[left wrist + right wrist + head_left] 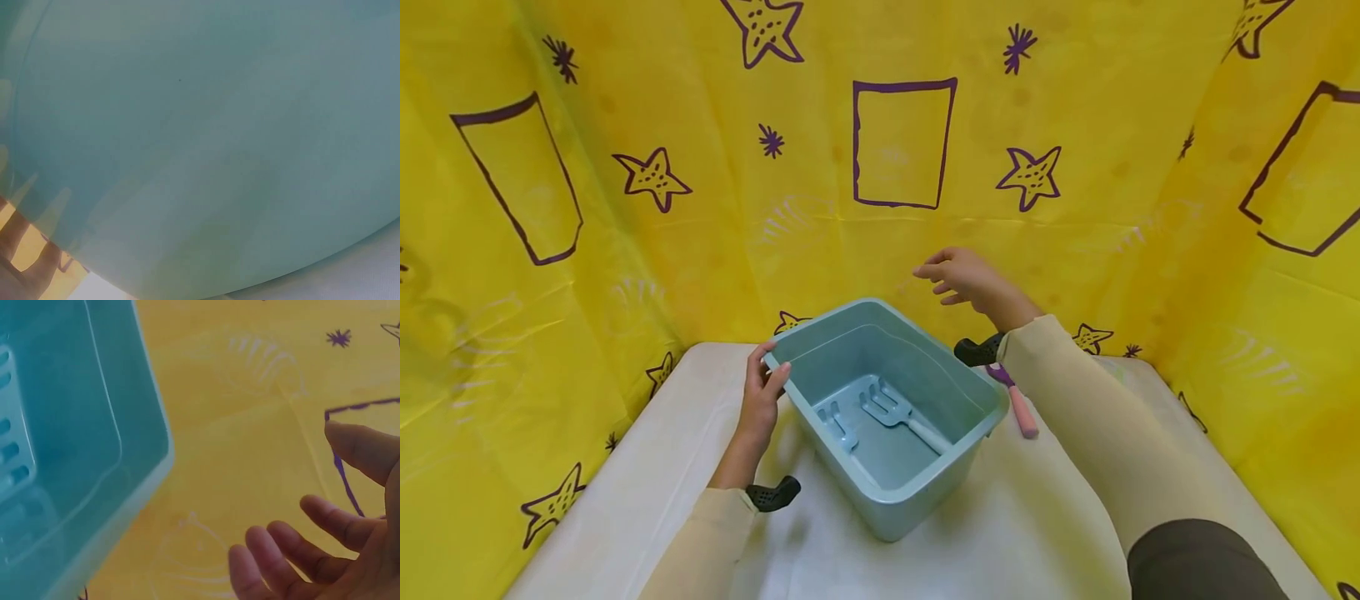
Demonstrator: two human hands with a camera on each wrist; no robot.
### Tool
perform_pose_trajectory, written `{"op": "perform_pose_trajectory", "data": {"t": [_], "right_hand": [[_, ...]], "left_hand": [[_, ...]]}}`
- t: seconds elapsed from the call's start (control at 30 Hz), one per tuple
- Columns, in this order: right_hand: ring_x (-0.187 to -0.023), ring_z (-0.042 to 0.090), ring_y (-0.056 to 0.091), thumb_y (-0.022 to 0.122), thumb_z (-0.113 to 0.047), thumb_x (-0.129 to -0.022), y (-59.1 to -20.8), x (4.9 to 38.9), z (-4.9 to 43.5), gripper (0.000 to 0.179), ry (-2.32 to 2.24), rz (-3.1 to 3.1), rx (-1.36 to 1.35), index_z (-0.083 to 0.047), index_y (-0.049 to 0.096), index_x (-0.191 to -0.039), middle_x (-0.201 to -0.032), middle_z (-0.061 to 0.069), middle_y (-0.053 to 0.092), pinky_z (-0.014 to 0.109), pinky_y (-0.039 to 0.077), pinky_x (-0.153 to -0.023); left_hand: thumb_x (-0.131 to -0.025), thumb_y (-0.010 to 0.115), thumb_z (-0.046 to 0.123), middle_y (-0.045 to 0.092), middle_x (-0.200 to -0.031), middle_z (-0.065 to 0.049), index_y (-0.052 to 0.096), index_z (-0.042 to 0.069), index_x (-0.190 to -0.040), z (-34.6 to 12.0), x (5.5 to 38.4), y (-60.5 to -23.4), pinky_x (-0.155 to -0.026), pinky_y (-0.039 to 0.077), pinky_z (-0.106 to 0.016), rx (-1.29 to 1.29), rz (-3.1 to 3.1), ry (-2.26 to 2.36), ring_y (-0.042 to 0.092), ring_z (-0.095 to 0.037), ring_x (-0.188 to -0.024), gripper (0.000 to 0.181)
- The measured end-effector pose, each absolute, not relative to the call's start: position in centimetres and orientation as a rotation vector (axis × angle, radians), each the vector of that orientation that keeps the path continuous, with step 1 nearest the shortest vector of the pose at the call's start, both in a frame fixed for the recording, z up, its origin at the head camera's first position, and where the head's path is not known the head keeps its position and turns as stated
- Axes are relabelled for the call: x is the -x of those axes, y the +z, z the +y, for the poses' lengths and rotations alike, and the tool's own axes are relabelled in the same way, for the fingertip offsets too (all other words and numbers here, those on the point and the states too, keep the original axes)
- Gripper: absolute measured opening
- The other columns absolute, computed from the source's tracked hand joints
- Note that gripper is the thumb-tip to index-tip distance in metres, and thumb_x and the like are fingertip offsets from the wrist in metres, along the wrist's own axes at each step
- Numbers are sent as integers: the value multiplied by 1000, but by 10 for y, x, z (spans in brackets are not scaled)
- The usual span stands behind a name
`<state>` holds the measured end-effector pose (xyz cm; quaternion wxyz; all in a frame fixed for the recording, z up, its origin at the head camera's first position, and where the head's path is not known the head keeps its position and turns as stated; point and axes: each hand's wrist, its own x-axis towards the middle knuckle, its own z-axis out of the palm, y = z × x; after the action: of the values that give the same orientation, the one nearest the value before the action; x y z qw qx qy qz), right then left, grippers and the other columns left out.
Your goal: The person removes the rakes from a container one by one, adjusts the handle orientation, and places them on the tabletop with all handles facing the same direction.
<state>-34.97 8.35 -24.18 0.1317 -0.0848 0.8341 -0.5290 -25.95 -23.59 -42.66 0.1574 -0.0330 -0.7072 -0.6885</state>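
A blue-green plastic bin (880,492) stands tilted above or on the white table in the middle of the head view. My left hand (763,402) grips its left rim corner, thumb on the near side. Inside lies a light blue toy hand fork (887,404); a second pronged shape (837,423) beside it may be a reflection. Past the bin's far right side, my right hand (966,279) hovers with loosely spread fingers, holding nothing. The right wrist view shows those fingers (325,565) apart from the bin wall (150,444).
A pink-handled tool (1022,412) with a purple upper part lies on the white table (1037,533), partly hidden by my right forearm. Yellow sheeting (700,250) with purple stars and outlines surrounds the table at the back and sides.
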Motion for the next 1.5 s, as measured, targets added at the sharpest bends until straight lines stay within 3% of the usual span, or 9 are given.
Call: {"op": "perform_pose_trajectory", "data": {"t": [0.57,0.87,1.2,1.5], "right_hand": [[-116,41,51,68,-31,-92,-297,348,30,49,-1292,2079,344,-7,51,-130,-128,18,46,55,45,-93],[-121,43,50,66,-35,-92,-325,353,24,67,-1074,2024,310,-6,36,-144,-127,19,49,57,41,-97],[-117,44,54,73,-41,-86,-344,356,19,80,-916,2086,273,-6,33,-146,-138,23,46,64,33,-100],[-111,45,55,75,-44,-83,-359,356,19,69,-758,2088,266,-8,52,-136,-128,19,56,64,30,-102]], "left_hand": [[-100,51,29,37,-139,-14,30,21,-145,-236,259,-429,-104,33,-53,111,-2009,-1936,41,-31,-117,50],[-101,49,22,39,-137,-19,29,17,-147,-235,259,-429,-100,35,-46,138,-1963,-1973,42,-29,-112,50],[-100,50,22,35,-142,-19,27,11,-147,-233,247,-409,-105,32,-52,116,-2015,-1982,40,-32,-118,54],[-99,50,22,34,-143,-21,27,11,-146,-227,235,-398,-106,31,-53,105,-2050,-1953,40,-35,-120,53]]}}
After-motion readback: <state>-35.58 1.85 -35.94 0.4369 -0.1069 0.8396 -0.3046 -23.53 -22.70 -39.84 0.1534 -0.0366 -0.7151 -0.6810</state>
